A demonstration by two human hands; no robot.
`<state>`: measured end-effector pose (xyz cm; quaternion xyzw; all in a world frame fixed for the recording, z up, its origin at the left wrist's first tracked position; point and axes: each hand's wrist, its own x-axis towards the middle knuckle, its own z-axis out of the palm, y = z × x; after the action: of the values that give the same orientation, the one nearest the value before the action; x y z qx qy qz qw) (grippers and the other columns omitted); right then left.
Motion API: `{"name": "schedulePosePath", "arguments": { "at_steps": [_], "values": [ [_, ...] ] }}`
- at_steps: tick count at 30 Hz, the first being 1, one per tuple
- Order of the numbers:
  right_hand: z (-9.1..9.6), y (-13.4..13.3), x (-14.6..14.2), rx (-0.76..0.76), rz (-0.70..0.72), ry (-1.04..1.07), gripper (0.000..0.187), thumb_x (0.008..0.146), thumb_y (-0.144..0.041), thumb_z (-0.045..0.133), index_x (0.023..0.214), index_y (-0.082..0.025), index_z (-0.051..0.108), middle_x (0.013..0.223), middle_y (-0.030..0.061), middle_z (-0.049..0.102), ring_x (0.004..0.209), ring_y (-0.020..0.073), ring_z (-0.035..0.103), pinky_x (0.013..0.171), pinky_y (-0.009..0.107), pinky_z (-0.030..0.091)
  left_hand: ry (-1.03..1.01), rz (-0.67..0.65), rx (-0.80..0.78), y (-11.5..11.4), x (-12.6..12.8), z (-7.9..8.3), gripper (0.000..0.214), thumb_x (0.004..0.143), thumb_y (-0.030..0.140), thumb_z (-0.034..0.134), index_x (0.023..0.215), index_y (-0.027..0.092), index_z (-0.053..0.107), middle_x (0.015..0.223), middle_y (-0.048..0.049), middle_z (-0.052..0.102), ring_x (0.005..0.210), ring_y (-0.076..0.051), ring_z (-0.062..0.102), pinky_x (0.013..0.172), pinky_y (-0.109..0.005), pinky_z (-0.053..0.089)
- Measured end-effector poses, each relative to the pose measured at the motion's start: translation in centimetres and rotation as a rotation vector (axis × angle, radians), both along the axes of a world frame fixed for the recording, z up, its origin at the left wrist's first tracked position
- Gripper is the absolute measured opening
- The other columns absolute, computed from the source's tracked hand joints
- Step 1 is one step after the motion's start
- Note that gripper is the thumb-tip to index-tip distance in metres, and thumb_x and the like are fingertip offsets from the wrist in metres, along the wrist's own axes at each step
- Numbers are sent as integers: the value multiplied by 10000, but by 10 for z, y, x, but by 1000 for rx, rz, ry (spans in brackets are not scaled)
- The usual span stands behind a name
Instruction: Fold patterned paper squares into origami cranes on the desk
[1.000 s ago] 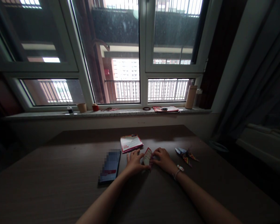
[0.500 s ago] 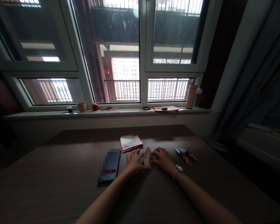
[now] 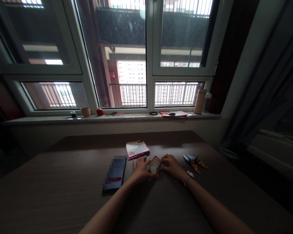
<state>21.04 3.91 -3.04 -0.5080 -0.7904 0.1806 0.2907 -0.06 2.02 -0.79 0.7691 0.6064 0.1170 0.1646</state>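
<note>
A small folded piece of printed paper (image 3: 154, 164) with red edges sits on the dark wooden table (image 3: 63, 201) between my two hands. My left hand (image 3: 140, 170) rests on the table at the paper's left side, fingers partly spread, thumb against its lower edge. My right hand (image 3: 170, 166) pinches the paper's right side with curled fingers. A bracelet shows on my right wrist.
A stack of printed paper sheets (image 3: 137, 149) lies just beyond my hands. A dark phone (image 3: 115, 173) lies to the left. Folded colourful paper figures (image 3: 194, 162) lie to the right. The windowsill (image 3: 112, 118) carries cups, a tall cylinder (image 3: 199, 101) and papers.
The folded paper has tipped flatter and opened slightly toward the left. My right hand has shifted a little with it. My left hand has stayed put.
</note>
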Motion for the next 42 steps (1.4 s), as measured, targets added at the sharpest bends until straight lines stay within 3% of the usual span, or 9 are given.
{"name": "schedulePosePath", "arguments": {
  "at_steps": [5, 17, 26, 35, 42],
  "values": [
    [-2, 4, 5, -21, 38, 31, 178, 772, -289, 732, 942, -249, 767, 1084, 50, 674, 1099, 230, 554, 992, 356, 373, -12, -2, 2, 0, -1, 0, 859, 563, 672, 745, 1325, 312, 584, 1570, -115, 333, 1462, -371, 222, 1178, -615, 66],
    [4, -2, -3, -50, -74, 25, 155, 730, -293, 739, 875, -244, 763, 1029, 42, 661, 1060, 232, 547, 967, 348, 368, -23, -3, -12, 1, 1, 0, 857, 548, 652, 761, 1314, 307, 595, 1584, -111, 309, 1467, -381, 202, 1179, -613, 55],
    [-1, 6, 8, -79, 16, 75, 136, 761, -286, 730, 885, -252, 776, 1064, 46, 686, 1097, 235, 548, 1012, 376, 368, 3, 6, -18, -2, 2, 4, 836, 573, 647, 735, 1314, 289, 592, 1585, -109, 305, 1466, -390, 196, 1181, -612, 51],
    [-2, 1, 2, 19, -30, 53, 110, 773, -289, 702, 845, -235, 765, 1008, 47, 686, 1059, 228, 557, 974, 356, 383, -14, -5, -21, 1, 1, 1, 862, 567, 647, 743, 1335, 294, 575, 1590, -102, 299, 1472, -374, 187, 1179, -614, 53],
    [2, -6, -8, 23, -109, -1, 96, 770, -272, 678, 824, -218, 739, 998, 56, 654, 1038, 231, 547, 943, 341, 386, -37, -14, 8, 2, 0, -2, 735, 561, 618, 770, 1224, 324, 649, 1566, -89, 350, 1452, -392, 231, 1165, -638, 73]
  ]
}}
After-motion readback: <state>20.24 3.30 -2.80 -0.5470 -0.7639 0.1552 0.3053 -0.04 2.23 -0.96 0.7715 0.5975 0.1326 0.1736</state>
